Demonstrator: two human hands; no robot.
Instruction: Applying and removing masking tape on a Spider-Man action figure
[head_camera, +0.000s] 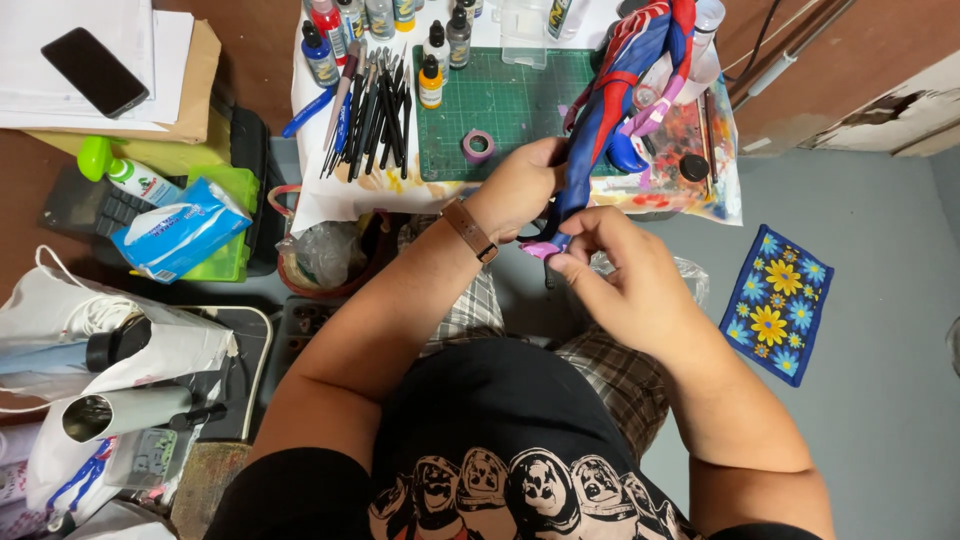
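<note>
Blue-and-red figure (612, 95) is resting in my left hand (520, 190), which is gripping its lower part, while my right hand (620, 265) is pinching its pink-taped tip just above my lap; behind, the green cutting mat (510, 105) is covering the surface, brushes (370, 110) lying alongside.

It was a home hobby corner for model painting: a small table (330, 200) carried a green cutting mat (520, 100), paint bottles (335, 30) and a row of brushes (372, 110), with a flowered mat (778, 303) on the floor.
</note>
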